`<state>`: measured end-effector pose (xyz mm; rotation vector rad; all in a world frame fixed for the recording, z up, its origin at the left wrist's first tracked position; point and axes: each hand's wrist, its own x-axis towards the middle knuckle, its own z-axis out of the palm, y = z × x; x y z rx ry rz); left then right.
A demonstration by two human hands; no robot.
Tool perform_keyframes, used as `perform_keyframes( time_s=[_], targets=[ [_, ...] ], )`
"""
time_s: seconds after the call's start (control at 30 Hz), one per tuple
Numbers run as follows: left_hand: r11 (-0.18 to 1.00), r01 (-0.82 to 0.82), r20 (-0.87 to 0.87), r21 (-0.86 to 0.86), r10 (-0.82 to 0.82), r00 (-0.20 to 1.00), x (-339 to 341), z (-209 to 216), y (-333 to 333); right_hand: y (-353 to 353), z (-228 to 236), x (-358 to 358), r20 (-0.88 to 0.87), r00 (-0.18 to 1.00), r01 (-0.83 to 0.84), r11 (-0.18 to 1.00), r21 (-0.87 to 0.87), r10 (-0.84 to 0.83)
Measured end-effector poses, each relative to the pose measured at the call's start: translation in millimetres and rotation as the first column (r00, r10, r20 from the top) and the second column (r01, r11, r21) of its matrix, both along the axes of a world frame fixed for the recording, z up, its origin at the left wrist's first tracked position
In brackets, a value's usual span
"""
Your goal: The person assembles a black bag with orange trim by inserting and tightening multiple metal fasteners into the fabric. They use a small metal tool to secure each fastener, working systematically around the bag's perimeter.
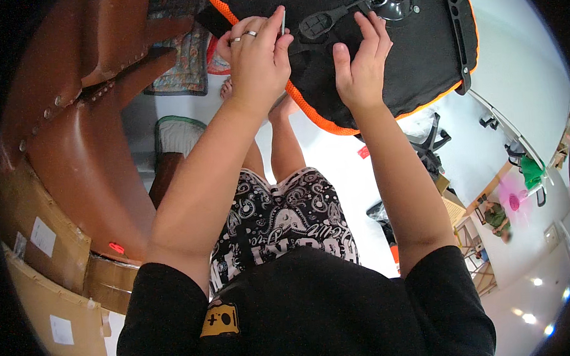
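Note:
An upturned black chair seat with orange edging lies in front of me. On its underside sit a glossy black round mount and a black lever with a paddle-shaped end. My left hand, with rings on it, is closed at the seat's left side, pinching a thin grey metal rod between thumb and fingers; most of the rod is hidden. To the right of the lever, my right hand is open over the seat, its thumb and fingers apart, holding nothing.
A brown leather sofa and cardboard boxes stand on the left. Below the sofa arm lies a patterned mat. A black star-shaped chair base rests on the floor at right. Farther right, a person is near a wooden-legged table.

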<state>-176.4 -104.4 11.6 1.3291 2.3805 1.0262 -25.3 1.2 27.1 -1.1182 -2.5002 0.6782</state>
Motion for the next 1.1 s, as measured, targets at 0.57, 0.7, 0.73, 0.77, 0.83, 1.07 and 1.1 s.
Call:
perform_keyframes(
  time_s=[0.57,0.7,0.73,0.77,0.83,1.07,1.1],
  targets=[
    [0.945,0.134,-0.092,-0.297,-0.168,0.981,-25,35,16,-5,18,-14,0.034,0.996,0.082,0.994,-0.071,-0.080],
    [0.832,0.195,-0.142,-0.519,-0.309,0.940,-34,38,22,-13,5,-10,-0.011,0.994,0.106,0.994,0.008,-0.106],
    [0.846,0.229,-0.174,-0.481,-0.348,0.921,-39,31,14,-16,4,-12,-0.027,0.994,0.103,0.995,0.012,-0.103],
    [0.843,0.262,-0.161,-0.470,-0.374,0.913,-43,29,9,-19,7,-12,-0.032,0.994,0.105,0.994,0.013,-0.104],
    [0.830,0.324,-0.127,-0.454,-0.420,0.898,-47,31,1,-27,25,-5,0.135,0.984,0.124,0.992,-0.026,-0.119],
    [0.720,0.552,-0.158,-0.420,-0.657,0.737,-73,28,-8,-54,10,13,0.243,0.970,0.014,0.999,0.038,-0.023],
    [0.712,0.578,-0.164,-0.398,-0.676,0.719,-77,26,-9,-56,9,9,0.233,0.972,0.009,0.999,0.039,-0.018]
  ],
)
